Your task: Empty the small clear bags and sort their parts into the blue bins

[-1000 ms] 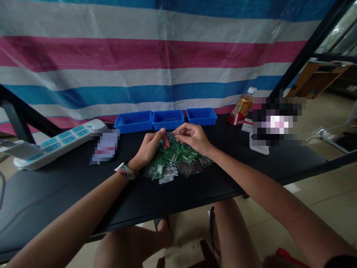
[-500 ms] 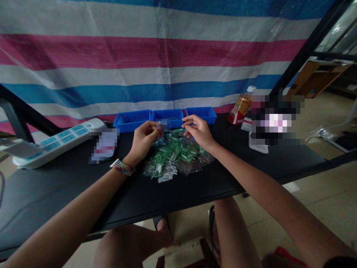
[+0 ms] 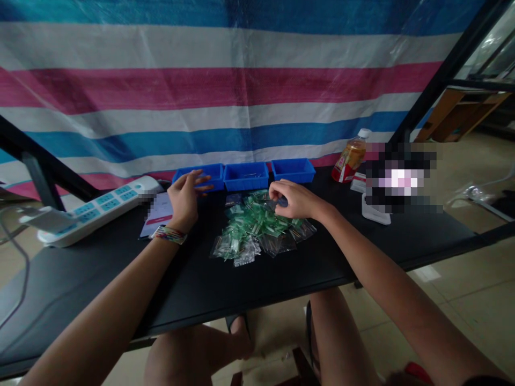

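My left hand (image 3: 185,197) is raised beside the left blue bin (image 3: 217,182), its fingers apart and nothing seen in them. My right hand (image 3: 296,199) hangs over the right side of a pile of green pieces and small clear plastic bags (image 3: 257,222), fingers curled inward. Whatever those fingers pinch is hidden. In the middle blue bin (image 3: 246,177) lie a few thin, pin-like pieces. The right blue bin (image 3: 293,170) stands just behind my right hand.
A white power strip (image 3: 104,206) with a plugged-in adapter and a phone (image 3: 157,212) lie on the left of the black table (image 3: 193,289). On the right stand a drink bottle (image 3: 349,158) and a small white case (image 3: 375,210). A striped tarp (image 3: 241,86) hangs behind.
My left hand has moved left from the pile toward the left bin, its fingers spreading from a pinch. The small clear bag near it is no longer raised. My right hand's fingers have curled.
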